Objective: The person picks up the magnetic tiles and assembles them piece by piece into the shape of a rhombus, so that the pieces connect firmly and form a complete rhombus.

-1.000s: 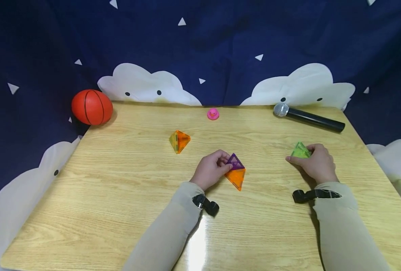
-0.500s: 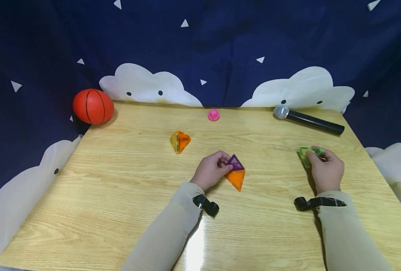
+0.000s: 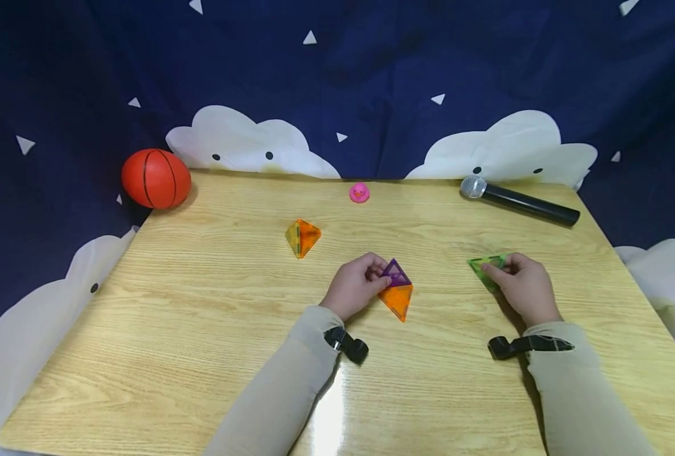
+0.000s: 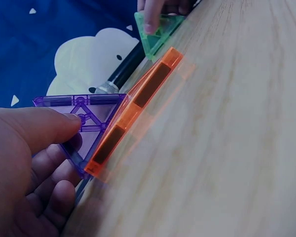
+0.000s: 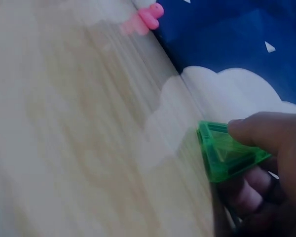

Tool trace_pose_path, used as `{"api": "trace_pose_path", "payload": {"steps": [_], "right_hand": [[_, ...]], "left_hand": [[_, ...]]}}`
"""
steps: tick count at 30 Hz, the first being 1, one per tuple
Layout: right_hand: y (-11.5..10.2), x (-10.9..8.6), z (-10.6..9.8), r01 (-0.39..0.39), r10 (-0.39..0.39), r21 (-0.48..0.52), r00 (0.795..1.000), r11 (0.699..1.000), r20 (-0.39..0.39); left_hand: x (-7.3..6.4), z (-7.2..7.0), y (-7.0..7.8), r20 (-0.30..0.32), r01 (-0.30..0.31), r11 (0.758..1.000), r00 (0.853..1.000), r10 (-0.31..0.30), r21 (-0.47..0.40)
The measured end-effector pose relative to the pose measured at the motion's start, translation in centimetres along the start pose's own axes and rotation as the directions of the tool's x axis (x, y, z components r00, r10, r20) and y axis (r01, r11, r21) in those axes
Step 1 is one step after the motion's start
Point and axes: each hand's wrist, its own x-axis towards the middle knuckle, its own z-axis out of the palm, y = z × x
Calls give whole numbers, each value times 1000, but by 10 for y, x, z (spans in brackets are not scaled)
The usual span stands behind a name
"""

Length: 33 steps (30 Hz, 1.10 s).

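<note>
Orange triangular tile [image 3: 397, 301] meets the purple tile [image 3: 396, 275] pinched between thumb and fingers of the left hand [image 3: 356, 286]; the right hand [image 3: 527, 286] grips a green triangular piece [image 5: 226, 152], thumb over its face; beyond, an orange-and-yellow pyramid [image 3: 306, 239], then a pink duck [image 3: 359, 193].

The beige-sleeved left forearm [image 3: 283, 386] is slanted inward and the right forearm [image 3: 579, 392] leaned slightly inward. The left hand [image 3: 356, 285] is held in a pinch, its lower fingers [image 4: 62, 200] curled. The right hand [image 3: 527, 288], well apart, is likewise pinched, its thumb [image 5: 266, 129] laid uppermost.
</note>
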Motion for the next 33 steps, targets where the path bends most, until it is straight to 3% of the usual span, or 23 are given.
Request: {"api": "trace_pose_path", "payload": {"steps": [10,18,26,33], "right_hand": [[-10,-6,5,87,-85,-14,992,996,89],[-14,-9,9,127,-127,-3,988,992,90],[-23,-13,18,114,-118,77,992,990,54],[-29,-17,22,124,-141,163,985,979,96]], "left_hand": [[0,1,1,3,0,1000,1000,0,-4],[0,1,2,8,3,1000,1000,-4,7],[1,-1,1,5,4,1000,1000,-4,13],[0,-1,1,8,2,1000,1000,-3,3]]}}
